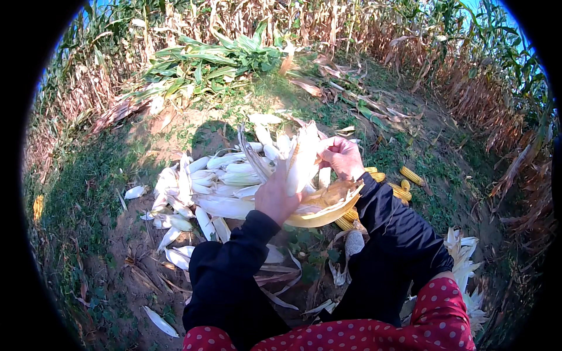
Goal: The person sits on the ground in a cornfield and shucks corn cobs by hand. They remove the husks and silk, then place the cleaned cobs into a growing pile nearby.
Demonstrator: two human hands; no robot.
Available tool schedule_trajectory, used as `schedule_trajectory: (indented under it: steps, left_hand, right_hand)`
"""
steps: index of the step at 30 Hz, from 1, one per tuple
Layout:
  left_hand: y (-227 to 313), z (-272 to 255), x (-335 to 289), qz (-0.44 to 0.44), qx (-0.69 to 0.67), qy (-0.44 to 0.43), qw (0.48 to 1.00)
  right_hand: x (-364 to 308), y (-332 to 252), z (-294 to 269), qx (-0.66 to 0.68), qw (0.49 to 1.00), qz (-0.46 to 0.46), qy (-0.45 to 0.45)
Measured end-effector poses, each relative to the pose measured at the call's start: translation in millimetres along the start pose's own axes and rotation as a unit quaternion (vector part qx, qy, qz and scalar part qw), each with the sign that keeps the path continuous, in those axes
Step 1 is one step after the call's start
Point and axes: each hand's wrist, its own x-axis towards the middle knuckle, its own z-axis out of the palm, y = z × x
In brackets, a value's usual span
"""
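Note:
My left hand point(277, 198) is wrapped round the lower part of an ear of corn point(301, 158), which stands tilted upright in front of me. Pale husk covers much of it, and one dry leaf is peeled away to the left. At the ear's right side, my right hand point(342, 157) pinches the husk with thumb and fingers. A large peeled husk leaf point(325, 213) hangs in a curve below both hands. Behind and left of them lies a pile of ears in white husks point(225, 175).
Bare yellow cobs point(412, 175) lie right of my right forearm. Stripped husks point(462, 257) are heaped at the lower right. Cut green leaves point(216, 61) lie farther off, before standing corn stalks point(445, 64). A single husked ear point(160, 322) rests at the lower left.

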Motion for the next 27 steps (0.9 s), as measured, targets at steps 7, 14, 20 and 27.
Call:
schedule_trajectory:
  steps: [7, 14, 20, 27]
  left_hand:
    - [-1.3, 2.6, -0.9, -0.001, 0.017, -0.002, 1.0]
    - [-4.0, 4.9, -0.9, -0.021, 0.019, -0.024, 0.999]
    - [0.3, -0.5, -0.7, -0.035, 0.017, -0.044, 0.998]
    - [-2.2, -7.7, 10.6, -0.069, -0.068, -0.016, 0.995]
  right_hand:
    - [0.5, 1.8, -2.1, 0.027, 0.999, 0.031, 0.011]
    - [0.6, 2.3, -1.9, -0.014, 0.999, 0.033, 0.004]
    - [0.3, 6.3, 0.7, -0.037, 0.999, -0.018, -0.008]
    - [-10.9, 0.1, 20.4, -0.032, 0.986, -0.158, -0.031]
